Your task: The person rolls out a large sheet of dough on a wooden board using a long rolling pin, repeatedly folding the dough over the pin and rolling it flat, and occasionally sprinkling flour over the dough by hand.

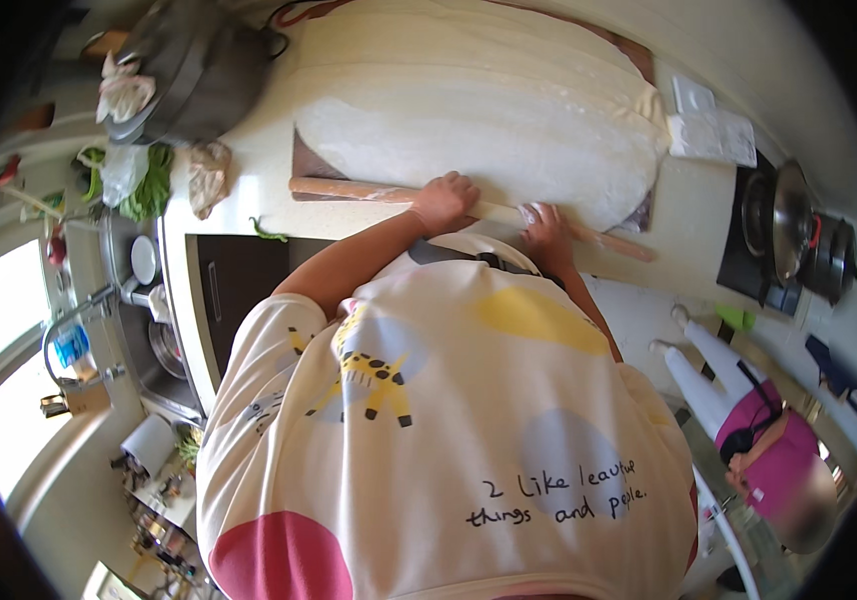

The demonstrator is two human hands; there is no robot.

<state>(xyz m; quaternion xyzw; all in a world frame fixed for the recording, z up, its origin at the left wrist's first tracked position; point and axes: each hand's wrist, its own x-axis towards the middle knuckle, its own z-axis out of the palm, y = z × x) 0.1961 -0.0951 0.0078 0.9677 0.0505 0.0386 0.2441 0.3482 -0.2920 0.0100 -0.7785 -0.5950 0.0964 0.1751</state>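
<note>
A very large thin sheet of floured dough [466,112] covers most of a dark brown board [312,159], whose corners show at its edges. Along the near edge of the sheet lies a long wooden rolling pin [353,190], its middle wrapped in dough, its two ends bare. My left hand [447,201] is closed over the pin, left of its middle. To the right, my right hand [546,227] grips the dough-covered part, with flour on its fingers. A gap with wrapped dough separates the hands.
At the left stand a big dark pot [207,75], leafy greens [149,180], a plastic bag [209,176] and a sink [132,330]. A white packet [717,135] touches the dough's right side. Beyond is a stove with pans [785,217]. Another person [762,435] is at the lower right.
</note>
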